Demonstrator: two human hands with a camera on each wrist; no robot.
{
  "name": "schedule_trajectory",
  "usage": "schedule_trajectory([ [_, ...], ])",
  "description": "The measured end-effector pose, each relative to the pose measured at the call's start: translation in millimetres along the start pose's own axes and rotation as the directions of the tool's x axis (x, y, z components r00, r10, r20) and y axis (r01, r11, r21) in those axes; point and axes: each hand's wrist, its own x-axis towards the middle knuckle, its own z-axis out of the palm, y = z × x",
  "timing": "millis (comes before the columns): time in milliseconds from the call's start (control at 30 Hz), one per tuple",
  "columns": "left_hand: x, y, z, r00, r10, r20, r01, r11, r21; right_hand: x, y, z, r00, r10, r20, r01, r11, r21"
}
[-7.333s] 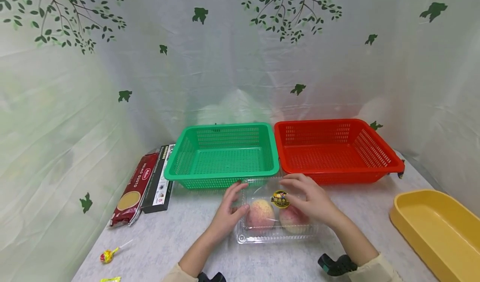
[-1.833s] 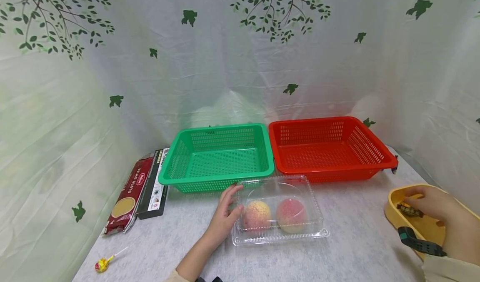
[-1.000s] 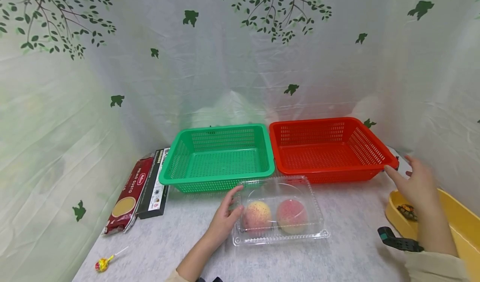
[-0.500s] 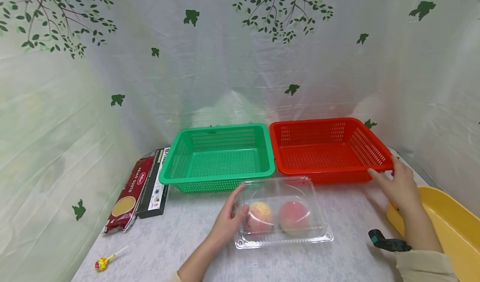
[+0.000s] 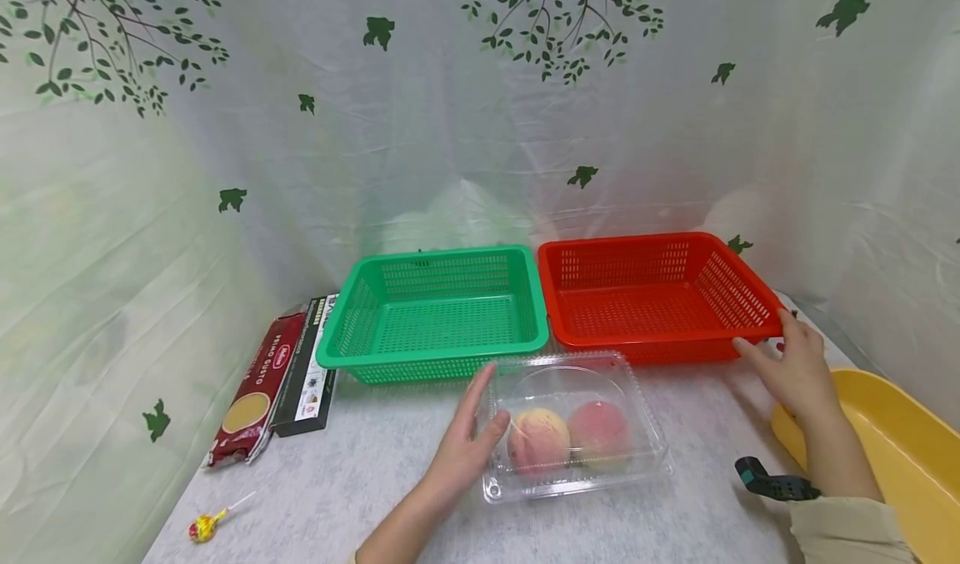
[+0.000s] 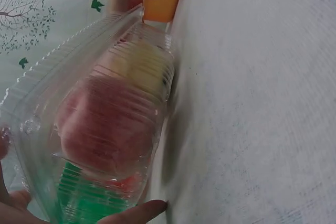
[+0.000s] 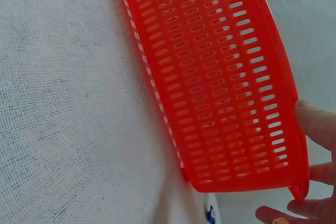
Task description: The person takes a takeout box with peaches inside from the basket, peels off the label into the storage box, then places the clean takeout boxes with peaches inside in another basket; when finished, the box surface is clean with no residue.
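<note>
A clear plastic clamshell box (image 5: 573,372) holds two peaches (image 5: 537,441) on the table. My left hand (image 5: 461,447) grips its left side; in the left wrist view one finger (image 6: 136,214) lies low by its underside, and that side looks slightly raised. The peaches sit close together toward the right. At the front right corner of the red basket (image 5: 637,352), my right hand (image 5: 798,372) holds the rim. In the right wrist view the thumb (image 7: 315,121) touches the rim, with other fingers beyond it. Part of that hand is out of that view.
A green basket (image 5: 442,362) stands left of the red one. At right is a yellow tub (image 5: 900,456), partly behind my right arm. A red packet (image 5: 258,389), a black box (image 5: 303,397) and a lollipop (image 5: 206,525) lie at left.
The right hand came out of the yellow tub and moved left to the red basket's corner. The clear box shifted slightly right, its left side seems raised, and the peaches slid right, closer together.
</note>
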Motion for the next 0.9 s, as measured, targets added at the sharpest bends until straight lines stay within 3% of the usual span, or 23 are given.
schedule_trajectory([
  [233,-3.3,2.8,-0.2,0.987,-0.163,0.011,0.163,0.976,-0.142,0,2,2,1.000,0.016,0.015,-0.017,1.000,0.015],
  [467,-5.1,-0.1,3.1,0.968,-0.252,-0.009,0.244,0.943,-0.225,0,0,5,1.000,0.024,0.006,-0.024,1.000,-0.004],
  [667,-7.3,-2.0,6.3,0.969,-0.248,0.013,0.243,0.935,-0.257,1,-1,7,1.000,0.012,-0.005,-0.012,1.000,-0.023],
  [900,-9.0,-3.3,12.4,0.973,-0.227,-0.036,0.209,0.940,-0.271,1,0,8,0.998,0.054,-0.031,-0.056,0.998,-0.039],
])
